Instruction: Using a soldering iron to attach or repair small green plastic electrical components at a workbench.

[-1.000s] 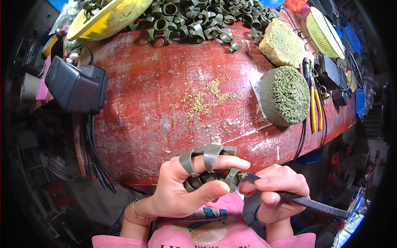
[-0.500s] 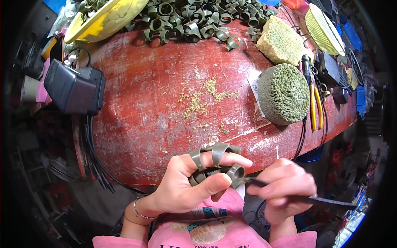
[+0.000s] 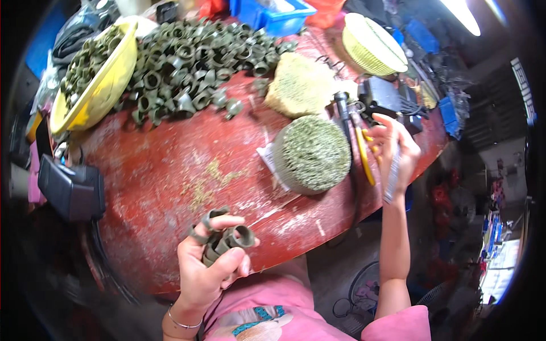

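My left hand [image 3: 199,273] is closed on several dark green rings [image 3: 243,236] above the table's near edge. Some of them circle its fingers, and one has a wide open mouth facing the thumb. My right hand [image 3: 401,149] is stretched out at the right, next to the yellow-handled pliers [image 3: 364,154] and a black pen-like tool [image 3: 343,111]. A slim grey tool [image 3: 392,179] lies along its palm, pointing back toward the wrist; its exact kind is unclear. The round green porous block [image 3: 313,154] stands between my hands.
A heap of similar rings [image 3: 182,62] covers the far left of the red table [image 3: 148,182], beside a yellow basin [image 3: 108,94]. Pale foam [image 3: 298,85], a light green basket [image 3: 372,45] and a black box [image 3: 380,94] lie far right. Another black device [image 3: 71,187] stands left.
My right hand has moved away from the rings, up and right to beside the pliers, with the slim tool. My left hand keeps the rings. The view has turned toward the right.
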